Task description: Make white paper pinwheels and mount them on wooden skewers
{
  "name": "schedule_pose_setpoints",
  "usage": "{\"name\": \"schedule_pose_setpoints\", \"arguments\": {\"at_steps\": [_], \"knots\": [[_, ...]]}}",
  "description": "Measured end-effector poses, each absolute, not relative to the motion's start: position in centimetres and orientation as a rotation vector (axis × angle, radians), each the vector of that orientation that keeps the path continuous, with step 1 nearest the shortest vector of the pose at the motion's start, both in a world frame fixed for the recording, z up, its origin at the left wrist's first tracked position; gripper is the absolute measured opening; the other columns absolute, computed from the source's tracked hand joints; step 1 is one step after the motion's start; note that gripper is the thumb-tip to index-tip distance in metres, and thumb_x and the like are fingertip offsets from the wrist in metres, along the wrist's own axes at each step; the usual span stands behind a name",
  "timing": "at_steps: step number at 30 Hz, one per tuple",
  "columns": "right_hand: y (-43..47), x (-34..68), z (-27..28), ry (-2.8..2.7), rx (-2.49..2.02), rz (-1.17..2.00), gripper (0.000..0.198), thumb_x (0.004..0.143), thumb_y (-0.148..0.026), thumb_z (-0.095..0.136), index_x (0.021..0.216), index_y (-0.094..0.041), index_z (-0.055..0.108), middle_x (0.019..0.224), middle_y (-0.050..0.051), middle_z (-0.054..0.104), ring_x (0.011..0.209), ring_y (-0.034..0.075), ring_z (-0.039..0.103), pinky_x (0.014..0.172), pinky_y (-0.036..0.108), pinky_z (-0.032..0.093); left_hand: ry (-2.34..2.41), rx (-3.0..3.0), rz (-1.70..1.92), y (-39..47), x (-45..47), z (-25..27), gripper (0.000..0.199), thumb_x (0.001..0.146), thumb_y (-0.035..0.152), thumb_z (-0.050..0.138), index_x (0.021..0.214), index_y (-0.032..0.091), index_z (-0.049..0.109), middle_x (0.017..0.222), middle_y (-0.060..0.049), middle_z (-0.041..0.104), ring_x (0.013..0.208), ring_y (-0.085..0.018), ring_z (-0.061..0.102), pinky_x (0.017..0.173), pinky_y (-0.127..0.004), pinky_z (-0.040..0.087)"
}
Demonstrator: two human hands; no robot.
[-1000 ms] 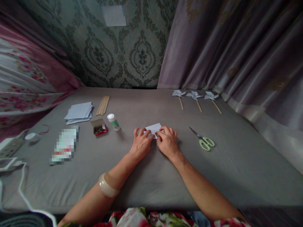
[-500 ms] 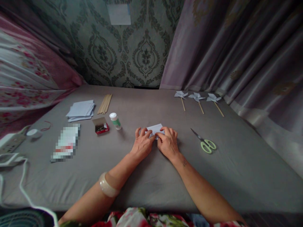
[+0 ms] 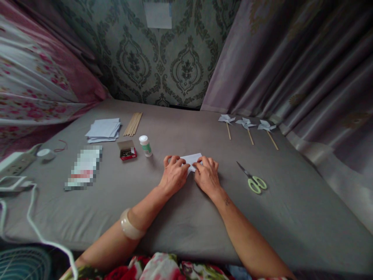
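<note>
A small sheet of white paper, partly folded, lies on the grey cloth surface between my hands. My left hand grips its left side with curled fingers, thumb near the paper's middle. On the right side, my right hand holds the paper, fingers bent and pressed down on it. The hands cover both ends of the sheet. To the right lie scissors with pale green handles, blades pointing away. A white-capped bottle with a green label stands upright to the left of my left hand.
At the far left are a stack of white paper, several wooden sticks and an open red box of small metal pieces. Paper pinwheels on sticks lie far right. A power strip and white cable occupy the left edge.
My thumbs have moved slightly apart, showing more of the paper's near edge. Both hands stay on the paper. The whole view has shifted a little.
</note>
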State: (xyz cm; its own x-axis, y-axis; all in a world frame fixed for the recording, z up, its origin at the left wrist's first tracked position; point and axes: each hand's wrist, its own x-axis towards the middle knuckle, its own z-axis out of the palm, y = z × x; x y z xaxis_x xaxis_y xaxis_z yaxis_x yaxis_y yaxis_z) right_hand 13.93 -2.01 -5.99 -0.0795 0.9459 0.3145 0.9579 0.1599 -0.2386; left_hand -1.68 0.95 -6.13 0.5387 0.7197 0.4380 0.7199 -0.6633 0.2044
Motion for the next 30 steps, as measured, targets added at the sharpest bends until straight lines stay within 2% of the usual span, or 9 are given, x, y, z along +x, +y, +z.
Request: {"name": "schedule_pose_setpoints", "arguments": {"at_steps": [7,17,21,25,30], "knots": [[-1.6,14.1,-6.3,-2.005,-1.825,0.014,0.028,0.082,-0.01,0.05,0.095,-0.021,0.072,0.104,0.01,0.063,0.098,0.025,0.048,0.085,0.039,0.032,-1.515,-2.715,-0.921,1.4,-1.9,-6.1,0.023,0.089,0.02,0.049,0.092,0.024,0.071,0.091,-0.005,0.073,0.094,-0.024,0.055,0.093,-0.047,0.026],[-1.2,15.0,-7.2,-1.676,-1.769,0.045,0.012,0.081,-0.022,0.058,0.079,-0.021,0.07,0.092,0.006,0.066,0.092,0.022,0.055,0.083,0.035,0.035,-1.597,-2.72,-0.905,1.5,-2.0,-6.0,0.021,0.087,0.02,0.05,0.09,0.023,0.071,0.091,-0.005,0.073,0.094,-0.024,0.056,0.093,-0.047,0.027],[-0.9,16.9,-6.8,-1.515,-1.82,0.038,0.022,0.083,-0.034,0.055,0.074,-0.018,0.067,0.084,0.008,0.068,0.081,0.022,0.058,0.078,0.033,0.039,-1.627,-2.708,-0.891,1.6,-2.1,-5.9,0.019,0.087,0.021,0.052,0.086,0.022,0.071,0.089,-0.006,0.073,0.094,-0.024,0.056,0.093,-0.046,0.027],[-0.6,19.2,-6.5,-1.344,-1.937,0.163,0.028,0.085,-0.035,0.049,0.081,-0.016,0.068,0.078,0.011,0.072,0.073,0.021,0.063,0.07,0.031,0.043,-1.615,-2.754,-0.813,1.3,-1.9,-5.5,0.019,0.088,0.026,0.053,0.08,0.021,0.069,0.084,-0.006,0.072,0.089,-0.023,0.056,0.092,-0.046,0.027],[-0.9,19.5,-6.3,-1.384,-2.016,0.351,0.025,0.086,-0.03,0.048,0.087,-0.017,0.069,0.078,0.008,0.074,0.078,0.02,0.068,0.071,0.028,0.045,-1.298,-2.896,-0.685,-0.2,-1.2,-5.5,0.019,0.089,0.028,0.051,0.083,0.02,0.068,0.079,-0.006,0.069,0.086,-0.022,0.054,0.089,-0.044,0.029]]}}
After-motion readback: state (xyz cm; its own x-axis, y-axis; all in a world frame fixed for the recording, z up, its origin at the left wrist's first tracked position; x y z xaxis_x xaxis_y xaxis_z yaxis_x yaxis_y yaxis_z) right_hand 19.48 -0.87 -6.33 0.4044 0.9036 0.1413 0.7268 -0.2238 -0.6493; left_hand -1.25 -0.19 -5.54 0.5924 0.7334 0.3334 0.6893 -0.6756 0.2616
